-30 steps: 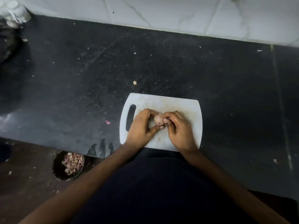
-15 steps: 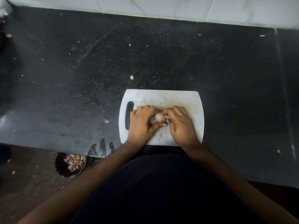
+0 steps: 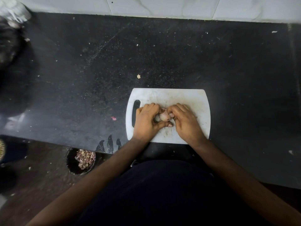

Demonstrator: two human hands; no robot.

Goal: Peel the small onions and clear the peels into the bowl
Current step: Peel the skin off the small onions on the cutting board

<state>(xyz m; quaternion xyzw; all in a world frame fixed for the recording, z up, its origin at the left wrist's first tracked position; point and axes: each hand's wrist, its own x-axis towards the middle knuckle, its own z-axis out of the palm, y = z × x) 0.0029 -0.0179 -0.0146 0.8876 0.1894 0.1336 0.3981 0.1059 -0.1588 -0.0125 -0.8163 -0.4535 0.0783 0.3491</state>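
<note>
One small onion (image 3: 164, 116) sits above the middle of a white cutting board (image 3: 192, 98), pinched between two hands. The left hand (image 3: 147, 121) curls round its left side, thumb underneath, so that grip is closed on the onion. The right hand (image 3: 184, 120) pinches its right end with bent fingertips. The board lies on the dark table (image 3: 97, 70). One dark bowl (image 3: 80, 161) of peels stands on the floor, lower left.

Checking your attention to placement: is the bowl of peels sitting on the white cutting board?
No, the bowl of peels sits on the floor below the counter edge, well left of the cutting board.
</note>
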